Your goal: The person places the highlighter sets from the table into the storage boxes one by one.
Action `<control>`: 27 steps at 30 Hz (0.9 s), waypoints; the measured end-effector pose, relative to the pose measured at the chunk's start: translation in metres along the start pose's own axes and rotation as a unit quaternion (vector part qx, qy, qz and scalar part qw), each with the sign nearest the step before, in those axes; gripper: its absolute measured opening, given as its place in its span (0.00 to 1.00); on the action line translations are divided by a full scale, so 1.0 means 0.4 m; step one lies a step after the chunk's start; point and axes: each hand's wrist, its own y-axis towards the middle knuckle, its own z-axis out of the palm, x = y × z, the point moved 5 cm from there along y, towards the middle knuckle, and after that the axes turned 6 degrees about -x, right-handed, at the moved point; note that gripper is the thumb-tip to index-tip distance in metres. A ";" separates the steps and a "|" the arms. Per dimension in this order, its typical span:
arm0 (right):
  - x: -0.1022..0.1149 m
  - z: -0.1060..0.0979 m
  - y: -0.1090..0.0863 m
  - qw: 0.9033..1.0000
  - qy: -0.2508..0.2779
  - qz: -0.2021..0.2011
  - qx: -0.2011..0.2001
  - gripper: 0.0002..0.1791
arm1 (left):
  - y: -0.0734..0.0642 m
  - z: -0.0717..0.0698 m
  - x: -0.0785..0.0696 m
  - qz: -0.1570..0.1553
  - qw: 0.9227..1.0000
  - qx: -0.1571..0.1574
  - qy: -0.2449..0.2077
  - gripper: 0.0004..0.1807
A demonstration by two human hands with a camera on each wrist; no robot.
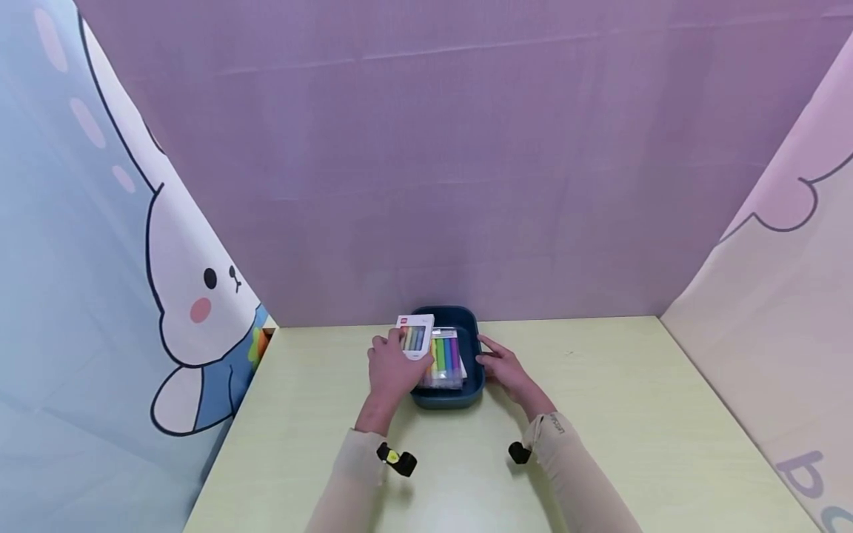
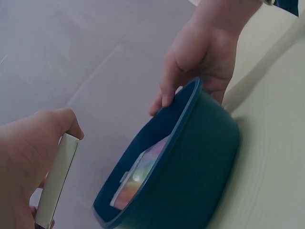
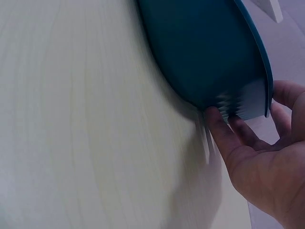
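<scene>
My left hand [image 1: 395,364] holds a white box of coloured sticks [image 1: 421,353] over the left side of a dark blue plastic bin [image 1: 448,400]. In the left wrist view the narrow edge of this box [image 2: 58,179] shows between thumb and fingers, apart from the bin [image 2: 200,162]. Inside the bin lies a clear pack of rainbow-coloured pieces [image 1: 447,357]. At the bin's right side is my right hand [image 1: 509,370], its spread fingers touching the outer wall and reaching up to the rim [image 3: 267,71].
The bin stands on a pale wood-grain table [image 1: 586,429], close to the purple cloth backdrop [image 1: 453,185]. A side cloth with a rabbit [image 1: 200,318] hangs on the left, and a pink and cream one [image 1: 786,311] on the right.
</scene>
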 end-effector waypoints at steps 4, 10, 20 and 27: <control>0.001 -0.004 0.002 1.000 -0.002 0.001 -0.007 0.32 | 0.002 0.013 -0.016 -0.003 1.000 0.004 0.002 0.42; 0.004 -0.006 0.000 1.000 -0.002 0.000 -0.011 0.32 | 0.001 0.030 -0.042 0.005 1.000 0.011 0.012 0.42; -0.001 0.000 0.007 1.000 0.001 0.003 -0.014 0.32 | -0.003 0.056 -0.062 0.006 0.999 0.017 0.034 0.44; -0.004 -0.004 0.008 1.000 0.001 0.002 -0.012 0.33 | -0.006 0.057 -0.078 0.030 0.998 0.019 0.044 0.47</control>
